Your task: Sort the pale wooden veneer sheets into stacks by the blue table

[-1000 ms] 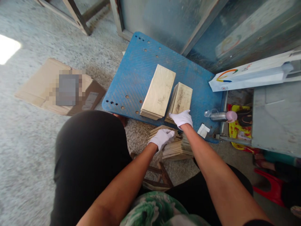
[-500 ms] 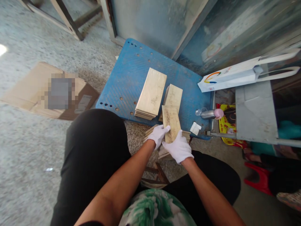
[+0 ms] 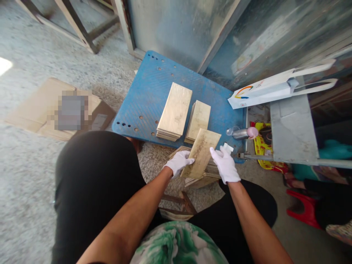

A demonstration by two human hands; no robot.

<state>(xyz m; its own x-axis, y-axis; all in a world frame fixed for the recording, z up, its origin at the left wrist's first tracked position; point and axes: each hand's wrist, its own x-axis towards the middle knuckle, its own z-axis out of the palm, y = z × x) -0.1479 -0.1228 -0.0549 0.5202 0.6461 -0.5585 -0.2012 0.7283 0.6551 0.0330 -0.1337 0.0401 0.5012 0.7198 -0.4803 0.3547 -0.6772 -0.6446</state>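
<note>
A thin rectangular wooden board (image 3: 202, 154) with dark stains is tilted in front of me, above other boards. My left hand (image 3: 178, 162), in a white glove, grips its lower left edge with the thumb on top. My right hand (image 3: 225, 165), also gloved, is at the board's right edge, fingers stretched out and apart; whether a fingertip touches it is hard to tell. Below the held board is a pile of similar boards (image 3: 202, 181), partly hidden by it. A tall stack of boards (image 3: 176, 110) and a narrower stack (image 3: 199, 119) lie on the blue plastic platform (image 3: 140, 95).
A steel bottle with a pink cap (image 3: 242, 133) and a small white piece (image 3: 228, 148) lie at the platform's right side. Beyond are a white paper bag (image 3: 261, 90) and a grey panel (image 3: 294, 128). Flattened cardboard (image 3: 35, 110) lies left; a red stool (image 3: 304, 209) stands right.
The board has turned clockwise and now lies slanted, its far end to the right. My right hand has moved right and loosened from it, while my left hand keeps its grip.
</note>
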